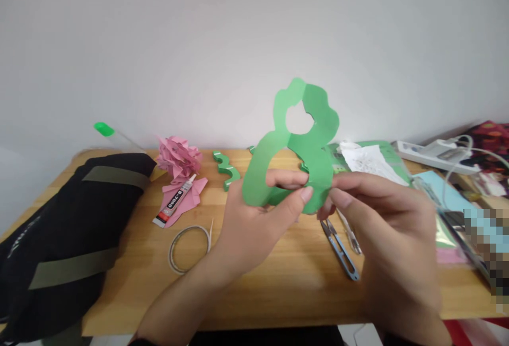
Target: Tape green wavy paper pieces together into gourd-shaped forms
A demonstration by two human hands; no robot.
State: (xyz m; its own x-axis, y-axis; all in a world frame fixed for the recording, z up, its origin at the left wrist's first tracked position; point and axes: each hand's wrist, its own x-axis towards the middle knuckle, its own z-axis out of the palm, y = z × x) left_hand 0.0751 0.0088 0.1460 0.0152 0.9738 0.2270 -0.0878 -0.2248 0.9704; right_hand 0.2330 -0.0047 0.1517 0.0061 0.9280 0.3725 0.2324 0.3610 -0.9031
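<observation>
A green paper cutout (318, 147) with wavy edges and two openings is raised above the table, between my hands. My left hand (254, 232) grips its lower part, thumb in front and a finger showing through the lower opening. At the cutout's lower right edge, my right hand (385, 218) pinches the paper between thumb and fingers. Behind my left hand lies a wavy green paper piece (226, 170). Blue thread snips (340, 250) rest on the table below, close to my right hand.
On the left are a pink paper flower (180, 156), a glue tube (175, 201) on pink paper, a tape roll (190, 249) and a black bag (75, 218). To the right stand a white power strip (435, 155), crumpled white paper (368, 160) and a blurred-out phone-like item.
</observation>
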